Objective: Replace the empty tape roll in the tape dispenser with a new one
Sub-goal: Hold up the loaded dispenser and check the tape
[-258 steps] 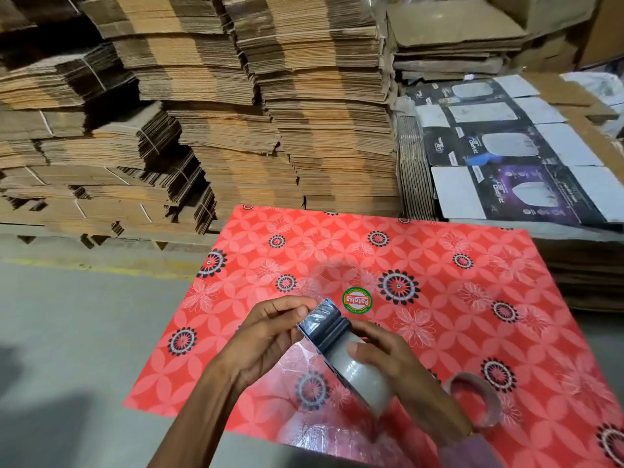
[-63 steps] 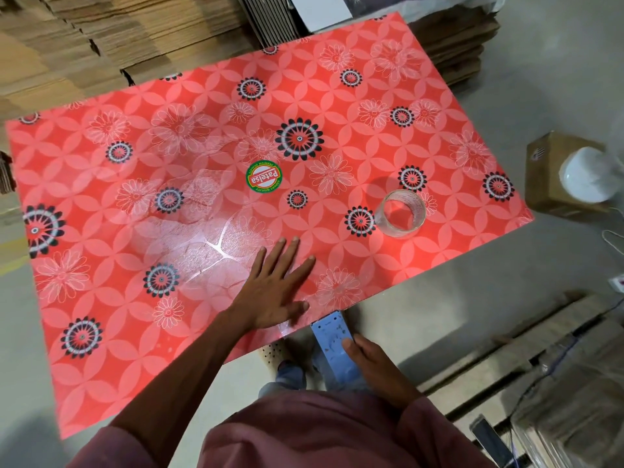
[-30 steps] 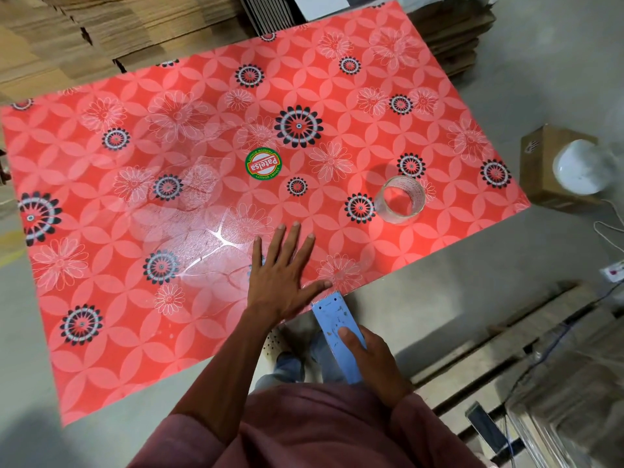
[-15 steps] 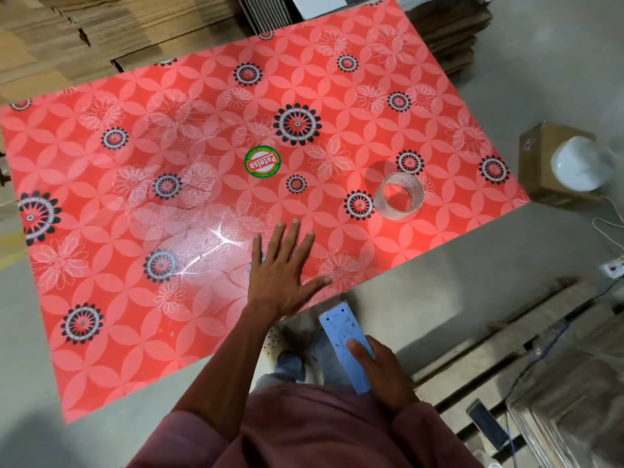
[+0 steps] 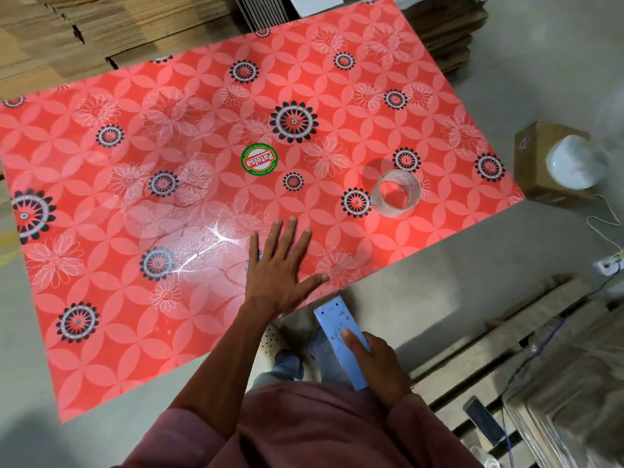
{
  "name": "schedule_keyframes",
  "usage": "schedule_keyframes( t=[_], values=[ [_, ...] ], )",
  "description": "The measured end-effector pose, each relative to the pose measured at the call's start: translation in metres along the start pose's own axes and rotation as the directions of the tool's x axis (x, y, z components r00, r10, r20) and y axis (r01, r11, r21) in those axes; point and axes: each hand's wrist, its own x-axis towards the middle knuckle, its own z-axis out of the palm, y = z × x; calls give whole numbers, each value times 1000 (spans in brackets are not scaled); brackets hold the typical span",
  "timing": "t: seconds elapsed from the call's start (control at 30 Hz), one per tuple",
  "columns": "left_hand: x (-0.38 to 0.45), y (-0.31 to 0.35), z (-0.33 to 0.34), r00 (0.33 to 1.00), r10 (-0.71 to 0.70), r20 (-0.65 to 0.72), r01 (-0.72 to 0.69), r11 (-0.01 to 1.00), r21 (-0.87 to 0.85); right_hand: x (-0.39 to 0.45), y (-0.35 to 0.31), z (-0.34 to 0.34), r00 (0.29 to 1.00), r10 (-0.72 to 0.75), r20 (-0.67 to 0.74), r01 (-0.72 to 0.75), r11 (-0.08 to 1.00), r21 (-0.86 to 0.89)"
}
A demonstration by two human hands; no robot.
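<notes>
My left hand (image 5: 280,268) lies flat with spread fingers on the red flowered table (image 5: 169,271), near its front edge. My right hand (image 5: 378,363) holds the blue tape dispenser (image 5: 337,336) below the table edge, in front of my body, its toothed blade pointing toward the table. An almost empty tape roll (image 5: 398,194), a thin clear ring, lies on the table to the right, well apart from both hands. No tape roll shows in the dispenser from this side.
Stacks of flat cardboard (image 5: 101,32) stand behind the table. A brown box with a white bulb-like object (image 5: 570,163) sits on the floor to the right. A wooden pallet (image 5: 506,349), cables and a phone (image 5: 483,423) are at the lower right.
Since about a second ago the right hand has drawn the dispenser slightly back from the table edge. The left hand stays flat on the table. The empty roll has not moved.
</notes>
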Motion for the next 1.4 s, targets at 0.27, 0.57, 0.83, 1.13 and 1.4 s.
schedule_keyframes(
  t=[0.27,0.57,0.83,1.13,1.4],
  values=[
    [0,0,1,1000,3,-13,-3,1000,-11,-1,-17,1,997,69,-22,-72,990,-125],
    [-1,-1,0,1000,3,-15,-3,999,-35,18,-9,-3,939,342,-19,-343,938,-42],
    [1,-6,-2,999,45,30,-43,997,-64,8,-18,-19,945,327,16,-327,940,102],
    [-14,-16,-46,967,239,84,-128,746,-653,-13,-37,-52,933,20,359,-260,726,636],
    [-61,-8,-31,981,178,80,-47,614,-788,-8,-76,-54,914,51,403,-308,734,605]
  ],
)
